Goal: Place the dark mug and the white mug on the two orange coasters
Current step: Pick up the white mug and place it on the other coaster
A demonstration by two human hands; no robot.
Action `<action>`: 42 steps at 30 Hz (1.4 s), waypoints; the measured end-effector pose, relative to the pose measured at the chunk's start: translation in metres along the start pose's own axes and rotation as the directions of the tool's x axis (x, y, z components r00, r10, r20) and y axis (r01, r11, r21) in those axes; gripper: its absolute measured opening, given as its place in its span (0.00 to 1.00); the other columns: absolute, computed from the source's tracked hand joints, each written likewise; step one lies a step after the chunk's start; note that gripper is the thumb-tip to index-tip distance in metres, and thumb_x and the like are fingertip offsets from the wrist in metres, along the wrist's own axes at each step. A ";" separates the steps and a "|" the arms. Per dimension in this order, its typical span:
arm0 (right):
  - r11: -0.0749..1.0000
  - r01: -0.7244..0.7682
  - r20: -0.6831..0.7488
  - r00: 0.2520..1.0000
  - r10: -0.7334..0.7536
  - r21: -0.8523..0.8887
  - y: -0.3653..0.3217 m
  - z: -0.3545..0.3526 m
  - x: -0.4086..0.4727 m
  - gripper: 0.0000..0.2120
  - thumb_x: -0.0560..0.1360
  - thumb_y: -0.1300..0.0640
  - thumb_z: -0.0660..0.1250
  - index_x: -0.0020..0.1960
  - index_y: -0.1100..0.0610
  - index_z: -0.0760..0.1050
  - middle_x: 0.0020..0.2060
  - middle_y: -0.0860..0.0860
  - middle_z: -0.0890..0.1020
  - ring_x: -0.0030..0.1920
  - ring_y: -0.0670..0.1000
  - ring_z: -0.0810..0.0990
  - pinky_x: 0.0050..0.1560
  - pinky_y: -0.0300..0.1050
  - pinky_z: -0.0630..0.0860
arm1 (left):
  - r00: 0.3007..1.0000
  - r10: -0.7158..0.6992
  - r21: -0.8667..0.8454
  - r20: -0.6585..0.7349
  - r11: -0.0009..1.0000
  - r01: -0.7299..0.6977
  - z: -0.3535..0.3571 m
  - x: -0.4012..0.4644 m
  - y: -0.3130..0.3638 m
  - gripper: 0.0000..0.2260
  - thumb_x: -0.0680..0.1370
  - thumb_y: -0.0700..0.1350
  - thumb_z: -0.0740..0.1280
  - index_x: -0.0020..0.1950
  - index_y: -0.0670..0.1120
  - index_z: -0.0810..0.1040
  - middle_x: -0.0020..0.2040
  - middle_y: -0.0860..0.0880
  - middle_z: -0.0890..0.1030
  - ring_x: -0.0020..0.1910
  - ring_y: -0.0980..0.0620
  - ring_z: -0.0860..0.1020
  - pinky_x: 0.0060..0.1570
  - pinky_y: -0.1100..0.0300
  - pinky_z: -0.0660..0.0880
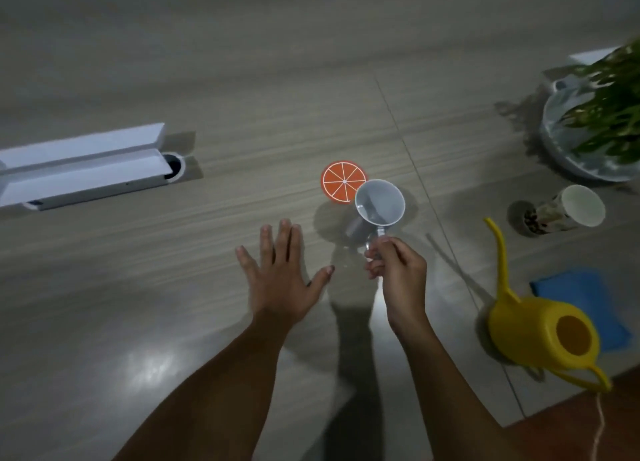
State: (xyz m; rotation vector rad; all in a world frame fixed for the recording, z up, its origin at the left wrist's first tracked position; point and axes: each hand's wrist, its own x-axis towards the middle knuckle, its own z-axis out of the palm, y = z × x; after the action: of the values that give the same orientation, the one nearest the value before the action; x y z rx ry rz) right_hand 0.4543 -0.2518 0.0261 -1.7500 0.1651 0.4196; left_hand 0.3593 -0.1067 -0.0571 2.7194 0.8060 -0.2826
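White mug (380, 202), empty and tipped toward me, hangs from my right hand (398, 270), whose fingers pinch its handle; the mug's rim overlaps the near-right edge of one orange coaster (343, 180) printed like a citrus slice. I count one coaster and one mug in view. Left of the mug, my left hand (282, 275) hovers palm-down with fingers spread wide, holding nothing. Right of the mug stand one patterned cup (562, 212), empty so far as I can tell, one yellow watering can (540, 329) on one blue cloth (585, 294), and one grey bowl (561, 141) holding a green plant (613, 110). Far left of the mug lies one white open box (83, 169) on the wood-grain table (242, 79).
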 end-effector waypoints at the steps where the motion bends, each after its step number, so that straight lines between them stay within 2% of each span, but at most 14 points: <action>1: 1.000 0.003 0.004 1.000 -0.003 -0.001 -0.001 0.004 0.007 0.11 0.80 0.57 0.65 0.43 0.57 0.83 0.35 0.52 0.83 0.36 0.52 0.79 0.38 0.44 0.76 | 1.000 -0.002 -0.004 -0.007 1.000 0.002 0.001 0.001 0.000 0.43 0.77 0.75 0.43 0.83 0.49 0.44 0.85 0.48 0.43 0.83 0.40 0.40 0.73 0.24 0.44; 6: 0.998 0.014 0.016 1.000 -0.015 0.068 -0.013 0.023 0.032 0.11 0.79 0.60 0.64 0.40 0.57 0.81 0.33 0.50 0.82 0.33 0.52 0.76 0.34 0.43 0.73 | 0.999 -0.019 -0.057 -0.029 0.998 0.017 0.001 0.002 -0.002 0.43 0.77 0.75 0.48 0.83 0.51 0.46 0.85 0.51 0.44 0.83 0.44 0.40 0.75 0.26 0.44; 13: 0.988 0.068 0.006 0.998 -0.069 0.136 -0.029 0.040 0.065 0.10 0.80 0.64 0.63 0.41 0.62 0.79 0.35 0.56 0.81 0.32 0.52 0.75 0.31 0.39 0.72 | 0.998 -0.055 -0.108 -0.036 0.993 0.050 0.004 0.005 -0.001 0.43 0.75 0.75 0.53 0.83 0.54 0.49 0.84 0.55 0.47 0.83 0.48 0.41 0.76 0.28 0.43; 18: 0.986 0.056 0.007 0.998 -0.058 0.158 -0.023 0.048 0.079 0.11 0.80 0.61 0.63 0.41 0.59 0.81 0.36 0.54 0.83 0.34 0.53 0.76 0.32 0.40 0.73 | 0.999 -0.044 -0.104 -0.020 0.994 0.042 0.004 0.005 -0.003 0.43 0.75 0.76 0.51 0.83 0.54 0.46 0.85 0.54 0.45 0.83 0.48 0.39 0.76 0.28 0.41; 24: 0.990 0.042 -0.004 0.999 -0.042 0.137 -0.011 0.049 0.084 0.11 0.80 0.60 0.64 0.41 0.57 0.82 0.35 0.52 0.83 0.32 0.51 0.77 0.33 0.43 0.74 | 0.999 -0.044 -0.121 -0.014 0.992 0.042 0.004 0.005 -0.005 0.43 0.76 0.76 0.51 0.83 0.54 0.47 0.85 0.53 0.45 0.83 0.47 0.40 0.76 0.28 0.42; 29: 0.992 0.053 0.006 0.999 -0.054 0.119 -0.009 0.052 0.087 0.13 0.80 0.58 0.64 0.39 0.53 0.82 0.36 0.53 0.84 0.33 0.53 0.78 0.34 0.44 0.75 | 0.999 -0.049 -0.130 -0.019 0.991 0.046 0.003 0.004 -0.005 0.43 0.76 0.75 0.53 0.83 0.54 0.48 0.85 0.54 0.46 0.83 0.48 0.40 0.76 0.28 0.42; 33: 0.994 0.058 0.021 0.998 -0.060 0.089 -0.005 0.053 0.088 0.11 0.80 0.58 0.64 0.41 0.55 0.82 0.37 0.53 0.85 0.34 0.51 0.78 0.34 0.41 0.75 | 0.999 -0.048 -0.135 -0.018 0.990 0.045 0.004 0.004 -0.005 0.43 0.76 0.75 0.52 0.83 0.54 0.47 0.84 0.54 0.45 0.83 0.48 0.40 0.76 0.28 0.42; 42: 0.994 0.096 0.013 0.995 -0.097 0.048 0.000 0.052 0.091 0.11 0.79 0.60 0.63 0.41 0.55 0.81 0.36 0.52 0.84 0.32 0.50 0.78 0.34 0.43 0.75 | 0.997 -0.056 -0.138 -0.046 0.989 0.049 0.005 0.005 -0.005 0.43 0.76 0.75 0.56 0.83 0.54 0.49 0.85 0.54 0.48 0.83 0.47 0.42 0.76 0.28 0.43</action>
State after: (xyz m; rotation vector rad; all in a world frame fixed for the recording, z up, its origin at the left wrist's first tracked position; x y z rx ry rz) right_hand 0.5284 -0.1912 -0.0152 -1.7002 0.0787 0.3562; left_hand 0.3598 -0.1025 -0.0645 2.5899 0.8786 -0.1646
